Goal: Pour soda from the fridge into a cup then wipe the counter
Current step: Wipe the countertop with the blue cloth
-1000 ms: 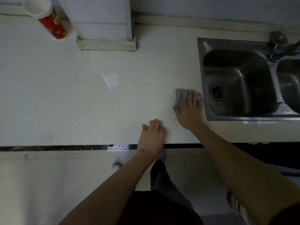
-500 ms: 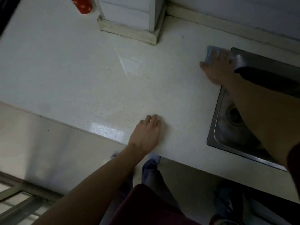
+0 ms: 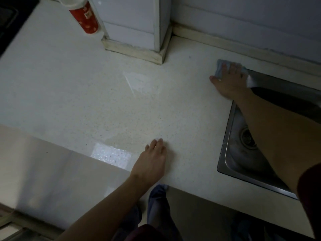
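My right hand (image 3: 230, 80) lies flat with straight fingers on a light blue cloth (image 3: 219, 68), pressing it onto the pale speckled counter (image 3: 86, 101) at the sink's far left corner. Most of the cloth is hidden under the hand. Near the counter's front edge, my left hand (image 3: 151, 162) rests flat on the bare surface and holds nothing. A red paper cup (image 3: 84, 16) with a white rim stands at the far left of the counter, beside a white pillar. I cannot see inside the cup.
A steel sink (image 3: 232, 153) with a drain is set into the counter on the right, under my right forearm. A white tiled pillar (image 3: 135, 28) with a raised base stands at the back. A dark hob (image 3: 10, 18) edges the far left corner.
My right hand has slid the cloth away from the front of the sink's left rim up to its far corner. The left hand stays planted. My view has swung and tilted.
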`<state>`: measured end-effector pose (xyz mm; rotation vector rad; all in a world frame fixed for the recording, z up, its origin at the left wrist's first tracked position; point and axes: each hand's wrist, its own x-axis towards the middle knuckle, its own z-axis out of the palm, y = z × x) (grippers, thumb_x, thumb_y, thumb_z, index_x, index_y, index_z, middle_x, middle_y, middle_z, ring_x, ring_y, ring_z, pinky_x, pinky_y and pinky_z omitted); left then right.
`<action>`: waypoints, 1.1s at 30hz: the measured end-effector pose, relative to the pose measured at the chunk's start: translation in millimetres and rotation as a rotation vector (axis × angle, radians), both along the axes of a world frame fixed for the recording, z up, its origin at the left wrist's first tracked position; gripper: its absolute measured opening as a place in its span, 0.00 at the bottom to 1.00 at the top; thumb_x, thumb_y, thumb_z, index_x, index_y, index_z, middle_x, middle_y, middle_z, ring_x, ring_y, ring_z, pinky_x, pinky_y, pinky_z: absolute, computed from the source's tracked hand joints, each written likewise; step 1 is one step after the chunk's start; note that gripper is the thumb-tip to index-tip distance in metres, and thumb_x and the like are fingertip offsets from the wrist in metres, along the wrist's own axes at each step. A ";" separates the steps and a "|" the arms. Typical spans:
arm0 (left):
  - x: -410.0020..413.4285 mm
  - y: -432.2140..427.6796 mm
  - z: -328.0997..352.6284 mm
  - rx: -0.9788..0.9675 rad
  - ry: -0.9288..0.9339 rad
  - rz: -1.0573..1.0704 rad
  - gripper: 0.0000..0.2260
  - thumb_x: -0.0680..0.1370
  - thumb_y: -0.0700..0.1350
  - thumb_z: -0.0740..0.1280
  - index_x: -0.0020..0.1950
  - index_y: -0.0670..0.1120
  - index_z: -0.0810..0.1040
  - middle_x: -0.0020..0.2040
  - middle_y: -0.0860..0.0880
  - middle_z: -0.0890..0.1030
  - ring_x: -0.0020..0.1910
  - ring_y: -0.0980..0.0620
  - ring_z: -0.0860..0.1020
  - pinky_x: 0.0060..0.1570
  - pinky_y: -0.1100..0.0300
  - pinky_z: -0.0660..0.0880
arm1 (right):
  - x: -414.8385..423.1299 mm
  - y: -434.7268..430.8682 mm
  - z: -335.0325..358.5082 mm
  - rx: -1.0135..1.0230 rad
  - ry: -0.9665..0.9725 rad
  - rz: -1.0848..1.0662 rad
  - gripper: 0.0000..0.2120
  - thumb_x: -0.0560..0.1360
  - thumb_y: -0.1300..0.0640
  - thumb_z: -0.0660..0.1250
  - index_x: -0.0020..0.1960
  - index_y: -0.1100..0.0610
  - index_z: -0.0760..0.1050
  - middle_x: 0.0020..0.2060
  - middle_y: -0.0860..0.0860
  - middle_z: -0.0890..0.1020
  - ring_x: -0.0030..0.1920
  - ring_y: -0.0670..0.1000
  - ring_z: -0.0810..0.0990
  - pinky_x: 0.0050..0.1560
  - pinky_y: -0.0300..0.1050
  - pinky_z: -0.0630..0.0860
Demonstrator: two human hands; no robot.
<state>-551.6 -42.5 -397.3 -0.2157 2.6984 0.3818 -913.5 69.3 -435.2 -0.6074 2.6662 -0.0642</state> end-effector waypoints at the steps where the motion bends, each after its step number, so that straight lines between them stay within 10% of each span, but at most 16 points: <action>1: 0.8 -0.5 -0.1 0.008 0.002 0.000 0.21 0.80 0.38 0.54 0.73 0.38 0.65 0.77 0.41 0.56 0.74 0.43 0.58 0.70 0.53 0.65 | 10.1 3.0 0.3 -0.007 -0.009 0.002 0.39 0.79 0.33 0.48 0.80 0.52 0.39 0.79 0.59 0.42 0.78 0.60 0.41 0.76 0.58 0.41; 21: 83.5 -3.2 1.3 0.002 0.050 -0.097 0.18 0.76 0.39 0.60 0.65 0.36 0.70 0.68 0.38 0.66 0.63 0.40 0.67 0.61 0.46 0.70 | 356.2 51.5 9.5 0.029 -0.021 -0.099 0.39 0.79 0.33 0.48 0.80 0.53 0.39 0.79 0.57 0.42 0.78 0.58 0.38 0.76 0.58 0.38; 33: 111.6 -38.0 -1.6 0.032 0.066 -0.106 0.14 0.76 0.42 0.60 0.60 0.41 0.75 0.59 0.42 0.71 0.59 0.44 0.70 0.58 0.50 0.71 | 421.3 -6.1 -3.8 0.022 0.052 -0.004 0.44 0.74 0.28 0.43 0.80 0.56 0.40 0.78 0.60 0.42 0.78 0.62 0.39 0.73 0.58 0.34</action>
